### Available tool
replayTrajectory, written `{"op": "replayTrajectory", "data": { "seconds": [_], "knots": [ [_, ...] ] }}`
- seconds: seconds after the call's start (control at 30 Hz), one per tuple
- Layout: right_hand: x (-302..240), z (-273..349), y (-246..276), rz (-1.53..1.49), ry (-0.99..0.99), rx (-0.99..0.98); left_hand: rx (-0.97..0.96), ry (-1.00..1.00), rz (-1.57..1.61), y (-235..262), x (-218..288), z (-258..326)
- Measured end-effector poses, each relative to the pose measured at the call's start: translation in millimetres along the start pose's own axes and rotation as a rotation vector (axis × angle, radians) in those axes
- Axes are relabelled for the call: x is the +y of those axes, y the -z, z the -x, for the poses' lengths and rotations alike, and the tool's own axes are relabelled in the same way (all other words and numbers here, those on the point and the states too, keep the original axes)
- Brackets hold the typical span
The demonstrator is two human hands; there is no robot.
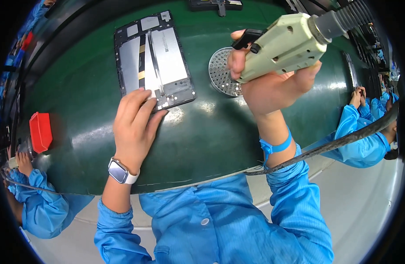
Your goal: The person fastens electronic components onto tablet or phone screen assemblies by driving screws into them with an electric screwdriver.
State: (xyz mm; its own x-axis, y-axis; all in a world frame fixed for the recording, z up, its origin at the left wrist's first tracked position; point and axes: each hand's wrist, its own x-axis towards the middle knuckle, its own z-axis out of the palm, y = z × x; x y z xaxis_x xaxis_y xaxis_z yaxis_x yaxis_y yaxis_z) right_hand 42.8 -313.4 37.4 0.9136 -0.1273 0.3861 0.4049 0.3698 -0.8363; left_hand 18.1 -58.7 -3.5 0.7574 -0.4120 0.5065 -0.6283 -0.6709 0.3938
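An opened tablet [167, 57] lies on the green work surface, its inside facing up, with silver plates, a black frame and a dark strip with gold-coloured parts. My left hand [134, 119] rests at its near edge, fingers stretched onto the lower left part and thumb apart by the rim. In my right hand [270, 90] is a pale green power screwdriver [283, 44] with a black lever, held raised and tilted, fingers wrapped round it. Its tip is hidden by my hand. Below that hand sits a round metal tray with many holes [220, 72], partly covered.
A red bin [40, 132] stands at the left. A thick dark cable [334, 147] crosses in front of my right forearm. A dark fixture [215, 5] lies at the far edge. Co-workers in blue sleeves [46, 207] sit at both sides, one at the right holding a device [350, 70].
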Motion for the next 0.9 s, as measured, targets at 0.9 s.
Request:
{"op": "replayTrajectory", "data": {
  "seconds": [0.9],
  "knots": [
    [40.0, -22.5, 1.8, 0.119, -0.091, 0.146, 0.2, 0.254, -0.428, 3.8, -234.6, -75.9]
  ]
}}
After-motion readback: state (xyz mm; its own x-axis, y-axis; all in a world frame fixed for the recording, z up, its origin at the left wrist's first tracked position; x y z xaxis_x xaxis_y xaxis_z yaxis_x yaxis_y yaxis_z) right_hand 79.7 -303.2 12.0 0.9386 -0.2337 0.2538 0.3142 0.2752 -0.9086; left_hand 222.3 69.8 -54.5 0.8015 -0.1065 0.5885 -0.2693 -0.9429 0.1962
